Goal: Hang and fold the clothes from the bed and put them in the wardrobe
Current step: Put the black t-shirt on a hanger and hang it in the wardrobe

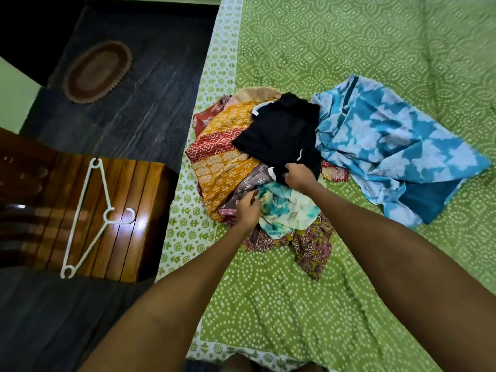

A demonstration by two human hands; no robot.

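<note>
Green bedspread (349, 63) held the clothes pile | my right hand (299, 175) pinched the black top (281, 135) at its near hem | my left hand (248, 208) gripped the pale blue blouse (287, 210) | both seemed soft, light, floppy; shoulders likely best for the hanger (88, 210)

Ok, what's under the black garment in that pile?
The black garment lies on top of the yellow and red cloth, and its near edge, gripped by the right hand, overlaps a grey printed piece. Anything directly beneath its middle is covered.
</note>
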